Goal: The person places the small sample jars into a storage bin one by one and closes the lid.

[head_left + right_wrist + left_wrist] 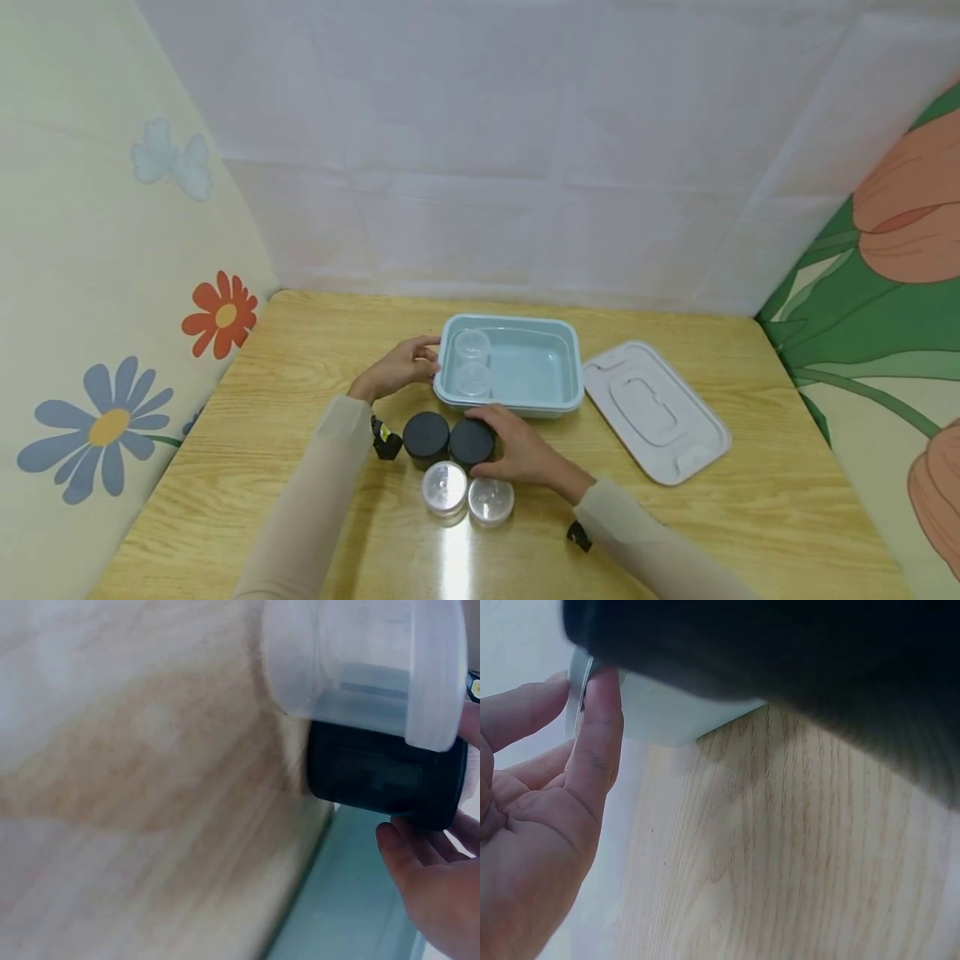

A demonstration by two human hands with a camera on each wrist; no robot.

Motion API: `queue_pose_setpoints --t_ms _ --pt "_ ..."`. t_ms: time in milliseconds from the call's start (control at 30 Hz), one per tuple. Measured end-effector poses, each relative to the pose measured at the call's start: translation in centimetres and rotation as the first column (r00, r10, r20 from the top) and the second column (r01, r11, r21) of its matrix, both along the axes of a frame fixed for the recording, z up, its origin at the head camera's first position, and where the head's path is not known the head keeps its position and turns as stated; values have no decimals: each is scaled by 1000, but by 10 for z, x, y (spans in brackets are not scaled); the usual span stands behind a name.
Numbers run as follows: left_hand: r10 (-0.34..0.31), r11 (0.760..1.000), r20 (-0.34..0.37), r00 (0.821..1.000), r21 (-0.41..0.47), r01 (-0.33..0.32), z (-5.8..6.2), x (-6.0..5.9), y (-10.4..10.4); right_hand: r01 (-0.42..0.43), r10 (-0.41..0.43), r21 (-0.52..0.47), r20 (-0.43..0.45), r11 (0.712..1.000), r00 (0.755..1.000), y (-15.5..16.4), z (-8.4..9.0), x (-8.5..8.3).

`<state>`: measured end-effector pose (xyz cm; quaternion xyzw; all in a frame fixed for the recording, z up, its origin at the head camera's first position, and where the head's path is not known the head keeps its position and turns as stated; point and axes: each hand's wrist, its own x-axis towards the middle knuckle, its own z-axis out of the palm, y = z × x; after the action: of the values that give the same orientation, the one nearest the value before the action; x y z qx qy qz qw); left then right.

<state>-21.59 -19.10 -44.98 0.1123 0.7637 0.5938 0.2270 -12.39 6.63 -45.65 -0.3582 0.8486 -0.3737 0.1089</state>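
A light blue plastic box (pixel 525 408) stands on the table with two clear round jars (pixel 473 379) along its left side. At the box's left rim, my left hand (pixel 401 367) pinches the edge between thumb and fingers, which the left wrist view shows close up. In front of the box, my right hand (pixel 521 450) holds a black jar (pixel 382 772), its fingers on the far side and its thumb on the near side. Another black jar (pixel 427 437) stands just left of it. Nearer to me sit two clear lidded jars (pixel 444 490).
A pale flat lid (pixel 652 412) lies on the wooden table (pixel 300 333) to the right of the box. Behind the table hangs a white cloth (pixel 487 233). Flower-patterned sheets (pixel 67 317) line both sides. A dark strap blocks much of the left wrist view.
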Motion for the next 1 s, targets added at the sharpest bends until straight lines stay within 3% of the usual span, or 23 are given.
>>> queue_pose_setpoints --t_ms 367,733,1000 --pt "-13 1000 3 1000 12 13 -2 -1 -1 27 -27 -30 9 999 1000 -1 -6 0" --pt "-18 1000 18 1000 4 18 1 0 -1 1 -2 -48 -35 999 999 4 5 -4" --pt "-31 999 38 999 20 30 4 -2 -1 -6 6 -60 -12 998 1000 8 13 -5"
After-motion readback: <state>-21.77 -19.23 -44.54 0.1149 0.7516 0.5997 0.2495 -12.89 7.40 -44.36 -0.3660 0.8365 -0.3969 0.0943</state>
